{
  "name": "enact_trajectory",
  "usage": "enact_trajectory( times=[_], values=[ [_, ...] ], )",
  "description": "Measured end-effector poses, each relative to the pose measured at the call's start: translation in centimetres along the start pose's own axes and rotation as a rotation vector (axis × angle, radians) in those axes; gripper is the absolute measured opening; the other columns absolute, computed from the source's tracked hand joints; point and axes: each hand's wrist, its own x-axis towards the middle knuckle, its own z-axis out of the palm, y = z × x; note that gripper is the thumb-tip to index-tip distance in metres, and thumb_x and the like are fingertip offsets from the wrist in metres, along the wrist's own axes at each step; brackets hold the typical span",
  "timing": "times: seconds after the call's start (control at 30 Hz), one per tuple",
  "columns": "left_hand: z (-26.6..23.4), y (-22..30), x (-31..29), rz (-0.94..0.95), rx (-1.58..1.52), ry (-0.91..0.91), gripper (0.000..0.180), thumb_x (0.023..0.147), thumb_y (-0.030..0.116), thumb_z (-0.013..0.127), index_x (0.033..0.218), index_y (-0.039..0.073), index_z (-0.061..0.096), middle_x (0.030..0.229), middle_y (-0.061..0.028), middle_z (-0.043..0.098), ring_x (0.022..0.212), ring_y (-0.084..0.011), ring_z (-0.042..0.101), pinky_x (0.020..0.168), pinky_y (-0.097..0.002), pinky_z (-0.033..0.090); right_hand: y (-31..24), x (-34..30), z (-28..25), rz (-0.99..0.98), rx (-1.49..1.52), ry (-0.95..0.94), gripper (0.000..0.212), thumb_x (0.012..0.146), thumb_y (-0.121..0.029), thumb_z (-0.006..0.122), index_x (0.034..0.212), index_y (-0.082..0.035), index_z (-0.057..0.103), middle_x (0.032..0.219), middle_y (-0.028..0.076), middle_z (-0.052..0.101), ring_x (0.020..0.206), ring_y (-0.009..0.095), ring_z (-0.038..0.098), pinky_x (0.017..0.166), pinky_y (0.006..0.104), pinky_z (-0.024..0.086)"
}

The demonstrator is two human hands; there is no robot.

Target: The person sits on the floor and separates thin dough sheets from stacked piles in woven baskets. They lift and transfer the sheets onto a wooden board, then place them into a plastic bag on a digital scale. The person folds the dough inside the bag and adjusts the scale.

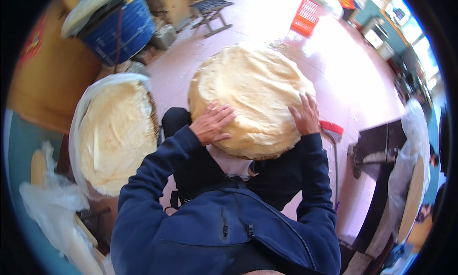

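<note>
A large round stack of thin, pale yellow sheets that look like flatbreads (pixel 253 84) sits in front of me, above my knees. Its top is wrinkled and uneven. My left hand (pixel 213 124) lies on the stack's near left part, fingers stretched out and palm down. On the near right edge rests my right hand (pixel 307 116), its fingers spread and the thumb apart. Neither hand grips anything that I can see. To my left is a second round pile of similar sheets (pixel 114 136), with clear plastic (pixel 78 127) around its edge.
A blue drum (pixel 119 31) stands at the far left, near a small folding stool (pixel 211 12). Farther off is a red plastic crate-like object (pixel 306 16). A red-headed broom or dustpan (pixel 332 128) is beside my right hand. Dark wooden furniture (pixel 381 141) and plastic-covered boards (pixel 412 179) line the right.
</note>
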Motion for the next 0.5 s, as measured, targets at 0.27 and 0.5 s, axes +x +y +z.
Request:
enact_trajectory(
  times=[0.27,0.5],
  values=[
    [-2.8,-3.8,-7.8,-0.375,-0.061,0.477,0.051,0.076,0.026,0.070,0.118,0.002,0.053,0.122,-0.0171,0.051,0.114,-0.0334,0.048,0.099,-0.0428,0.037,-0.6,-0.8,-0.8,0.059,0.072,-0.071,0.053,0.081,-0.025,0.067,0.123,0.002,0.051,0.126,0.023,0.050,0.118,0.037,0.046,0.099,0.0412,0.037],
    [-4.8,-4.8,-23.1,-0.933,0.224,0.276,0.043,0.070,0.026,0.073,0.105,0.005,0.058,0.104,-0.0129,0.055,0.100,-0.0292,0.053,0.087,-0.0389,0.043,-1.8,-2.6,-2.9,0.173,0.207,-0.082,0.041,0.079,-0.017,0.069,0.113,0.003,0.057,0.116,0.021,0.057,0.111,0.035,0.053,0.095,0.0388,0.040]
  ],
)
